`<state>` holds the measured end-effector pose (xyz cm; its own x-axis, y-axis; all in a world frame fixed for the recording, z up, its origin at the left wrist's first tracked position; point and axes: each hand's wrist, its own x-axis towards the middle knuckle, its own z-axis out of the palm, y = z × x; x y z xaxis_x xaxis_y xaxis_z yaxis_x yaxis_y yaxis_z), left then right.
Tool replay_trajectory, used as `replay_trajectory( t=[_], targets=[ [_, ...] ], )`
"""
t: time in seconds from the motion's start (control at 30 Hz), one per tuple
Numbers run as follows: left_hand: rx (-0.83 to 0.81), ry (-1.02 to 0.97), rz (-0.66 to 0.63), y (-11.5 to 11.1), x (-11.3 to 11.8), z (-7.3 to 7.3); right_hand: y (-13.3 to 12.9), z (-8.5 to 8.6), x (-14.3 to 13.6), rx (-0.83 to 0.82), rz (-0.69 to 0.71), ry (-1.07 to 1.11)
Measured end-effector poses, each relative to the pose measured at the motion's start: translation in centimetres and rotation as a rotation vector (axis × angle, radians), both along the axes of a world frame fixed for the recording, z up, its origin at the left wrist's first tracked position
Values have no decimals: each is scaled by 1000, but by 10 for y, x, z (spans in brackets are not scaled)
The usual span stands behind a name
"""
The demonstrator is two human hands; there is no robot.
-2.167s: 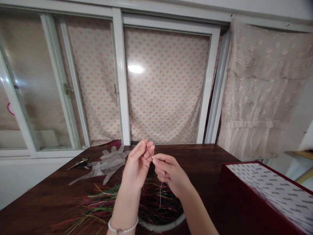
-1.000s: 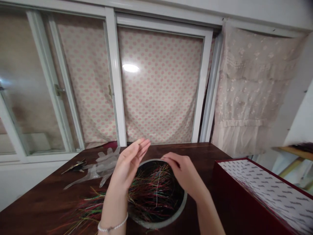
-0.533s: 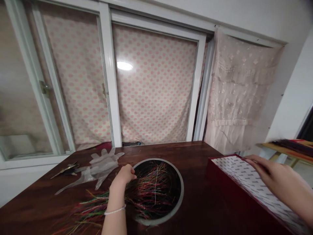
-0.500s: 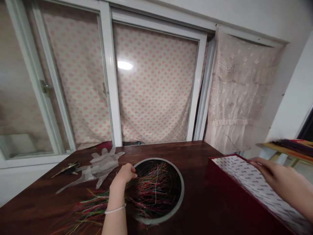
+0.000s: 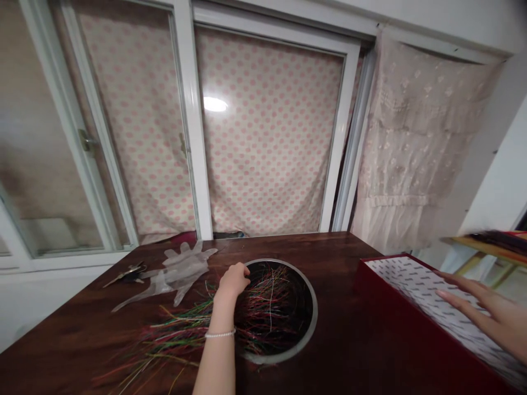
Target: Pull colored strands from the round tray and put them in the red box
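My left hand rests at the left rim of a round black inset in the dark wooden table, with its fingers curled over a spread bundle of thin coloured wires. What its fingertips press on is hidden. The wires fan out to both sides of my wrist. At the right, my right hand is over a red box with a white patterned inside, fingers apart and nothing seen in them.
Clear plastic gloves and scissors lie at the table's left. Behind the table is a sliding window with a dotted curtain. A small wooden table with dark items stands at far right.
The whole view has shifted slightly. My left hand has moved a little to the right over the wires. My right hand's fingers have spread over the box.
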<state>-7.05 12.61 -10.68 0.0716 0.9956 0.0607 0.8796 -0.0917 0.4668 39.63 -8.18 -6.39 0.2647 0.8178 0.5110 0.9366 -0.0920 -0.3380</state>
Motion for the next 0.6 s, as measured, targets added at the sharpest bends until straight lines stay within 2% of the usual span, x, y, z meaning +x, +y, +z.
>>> replay_trajectory(
  t=[0.1, 0.17, 0.23, 0.3, 0.37, 0.43, 0.6],
  targets=[
    [31, 55, -82, -2, 18, 2, -1, 31, -61, 18, 141, -1],
    [54, 86, -135, -4, 33, 1, 3, 46, -103, -53, 261, 28],
    [75, 110, -179, -6, 47, 0, 14, 54, -139, -94, 388, 103],
    [91, 133, -202, -7, 57, -3, 34, 54, -166, -169, 519, 208],
    [100, 155, -207, -7, 64, -6, 63, 46, -187, -196, 580, 281],
    [100, 171, -200, -7, 66, -8, 96, 30, -203, -248, 589, 291],
    [101, 172, -158, -6, 61, -10, 163, -22, -233, -310, 477, 250]
  ],
)
